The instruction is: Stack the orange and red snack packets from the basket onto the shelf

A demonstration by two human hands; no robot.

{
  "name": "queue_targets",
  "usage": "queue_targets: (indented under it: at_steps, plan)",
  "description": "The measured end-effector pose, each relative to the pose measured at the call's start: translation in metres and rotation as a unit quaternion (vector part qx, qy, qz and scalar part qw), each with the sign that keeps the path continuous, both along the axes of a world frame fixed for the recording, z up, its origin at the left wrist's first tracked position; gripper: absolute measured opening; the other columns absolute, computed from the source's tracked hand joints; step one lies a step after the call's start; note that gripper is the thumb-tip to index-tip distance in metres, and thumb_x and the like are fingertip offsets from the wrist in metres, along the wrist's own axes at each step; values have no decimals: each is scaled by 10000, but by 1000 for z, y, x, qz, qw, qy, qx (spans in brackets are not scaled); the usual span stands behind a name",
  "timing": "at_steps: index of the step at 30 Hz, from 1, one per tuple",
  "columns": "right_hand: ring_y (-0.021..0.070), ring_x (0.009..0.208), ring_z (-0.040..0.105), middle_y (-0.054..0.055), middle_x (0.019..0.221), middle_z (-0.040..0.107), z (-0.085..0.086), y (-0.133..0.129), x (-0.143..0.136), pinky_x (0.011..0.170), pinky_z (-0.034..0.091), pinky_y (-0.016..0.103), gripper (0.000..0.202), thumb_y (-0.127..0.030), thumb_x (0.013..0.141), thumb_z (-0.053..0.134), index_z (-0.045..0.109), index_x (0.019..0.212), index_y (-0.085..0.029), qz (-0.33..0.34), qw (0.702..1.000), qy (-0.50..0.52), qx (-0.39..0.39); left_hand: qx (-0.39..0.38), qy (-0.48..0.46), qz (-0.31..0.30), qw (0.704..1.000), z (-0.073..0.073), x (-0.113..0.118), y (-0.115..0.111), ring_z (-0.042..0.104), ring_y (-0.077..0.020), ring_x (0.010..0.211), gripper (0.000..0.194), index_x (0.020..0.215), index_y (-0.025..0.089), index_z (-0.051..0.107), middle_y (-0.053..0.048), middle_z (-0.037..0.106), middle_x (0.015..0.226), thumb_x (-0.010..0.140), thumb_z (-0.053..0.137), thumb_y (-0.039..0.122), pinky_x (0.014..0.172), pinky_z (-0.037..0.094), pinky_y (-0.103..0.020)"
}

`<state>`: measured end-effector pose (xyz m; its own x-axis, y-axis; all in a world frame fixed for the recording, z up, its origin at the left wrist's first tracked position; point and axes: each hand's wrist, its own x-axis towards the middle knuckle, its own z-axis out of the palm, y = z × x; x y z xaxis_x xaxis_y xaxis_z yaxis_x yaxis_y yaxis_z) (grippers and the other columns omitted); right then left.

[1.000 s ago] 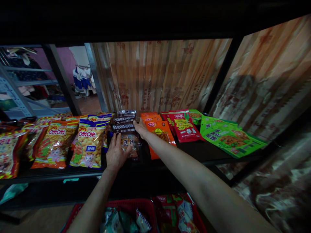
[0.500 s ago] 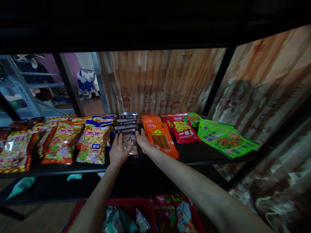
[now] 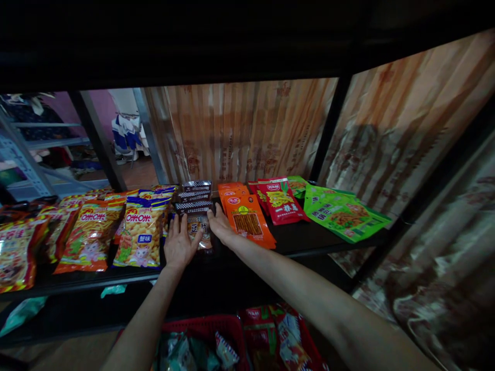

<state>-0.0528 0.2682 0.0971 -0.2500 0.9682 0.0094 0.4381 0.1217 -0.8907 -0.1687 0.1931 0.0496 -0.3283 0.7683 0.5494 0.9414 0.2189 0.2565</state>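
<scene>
A front packet of bean snacks (image 3: 199, 231), brown with a dark checkered top, leans on a row of similar packets (image 3: 196, 196) on the black shelf. My left hand (image 3: 180, 243) lies along its left side, fingers stretched upward and thumb reaching over its lower front. On the other side, my right hand (image 3: 220, 225) has its fingers extended along the packet's right edge. Both hands appear to touch the packet without wrapping round it. Right of my right hand lie orange snack packets (image 3: 247, 222). Blue-and-yellow snack bags (image 3: 139, 232) stand left of my left hand.
Red packets (image 3: 282, 202) and green packets (image 3: 344, 214) lie farther right. More snack bags (image 3: 87, 237) fill the left end. Below the shelf is a red basket (image 3: 201, 324) with packets inside. A black post (image 3: 328, 129) and a curtain (image 3: 247, 129) stand behind.
The view has shifted slightly, so the shelf's contents sit a little farther left. Both hands remain at the sides of the brown packet, with the left fingers slightly more spread.
</scene>
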Motion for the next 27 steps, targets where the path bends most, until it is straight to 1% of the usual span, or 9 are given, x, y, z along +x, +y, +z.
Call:
queue_targets:
  at_steps: [4, 9, 11, 14, 16, 18, 20, 23, 27]
  plan:
    - [217, 1404, 250, 140, 1508, 299, 6, -6, 13, 1157, 179, 372, 592, -370, 931, 332, 250, 1450, -96, 19, 998, -10, 55, 58, 45, -3, 997, -4, 4, -1, 360, -364, 1333, 584, 1336, 64, 474, -243, 402, 1427, 885, 427, 432, 1044, 360, -488]
    - [207, 1379, 308, 95, 1484, 360, 6, -19, 43, 1154, 203, 401, 531, -354, 914, 353, 350, 1411, -168, 38, 989, 12, 143, 137, 88, -61, 985, -6, 7, -8, 317, -316, 1366, 452, 1256, 44, 532, -227, 452, 1397, 901, 415, 300, 1072, 337, -478]
    - [214, 1368, 329, 95, 1462, 397, 3, -23, 60, 1147, 220, 422, 522, -368, 906, 364, 379, 1395, -185, 39, 981, 30, 185, 154, 108, -102, 977, -7, 12, -18, 303, -294, 1376, 392, 1217, 64, 557, -207, 474, 1386, 891, 437, 246, 1083, 334, -461]
    - [223, 1348, 360, 96, 1433, 435, -1, -29, 86, 1135, 249, 441, 514, -406, 900, 375, 410, 1372, -205, 33, 969, 52, 240, 152, 136, -176, 963, -13, 27, -39, 282, -274, 1388, 351, 1205, 112, 555, -168, 489, 1385, 878, 451, 183, 1079, 352, -460]
    - [228, 1329, 389, 97, 1408, 463, -3, -31, 102, 1122, 276, 450, 506, -421, 895, 386, 429, 1355, -214, 26, 964, 56, 260, 146, 143, -215, 955, -20, 40, -53, 258, -267, 1398, 360, 1223, 132, 531, -154, 480, 1395, 873, 448, 152, 1072, 365, -471]
    - [235, 1312, 413, 103, 1389, 481, -6, -33, 116, 1105, 307, 459, 501, -425, 889, 394, 443, 1340, -214, 18, 962, 58, 265, 141, 145, -235, 951, -28, 53, -64, 232, -265, 1407, 372, 1232, 129, 511, -161, 471, 1399, 866, 443, 126, 1072, 367, -478]
    - [242, 1307, 420, 121, 1388, 477, -8, -35, 127, 1092, 330, 464, 506, -421, 884, 393, 446, 1333, -193, 16, 963, 57, 261, 131, 146, -232, 953, -37, 61, -72, 214, -267, 1413, 381, 1237, 117, 502, -176, 468, 1396, 860, 446, 116, 1075, 364, -482]
    - [245, 1305, 422, 148, 1394, 465, -10, -42, 139, 1094, 329, 455, 515, -411, 882, 383, 453, 1322, -152, 19, 964, 41, 261, 110, 138, -204, 963, -48, 67, -80, 181, -280, 1420, 417, 1272, 100, 476, -194, 452, 1404, 856, 450, 116, 1078, 355, -495]
    - [233, 1306, 425, 139, 1392, 468, -11, -52, 148, 1110, 307, 446, 490, -405, 883, 378, 468, 1303, -168, 15, 964, 33, 264, 87, 129, -197, 968, -55, 68, -81, 170, -274, 1423, 484, 1347, 107, 410, -185, 422, 1431, 864, 438, 123, 1090, 335, -498]
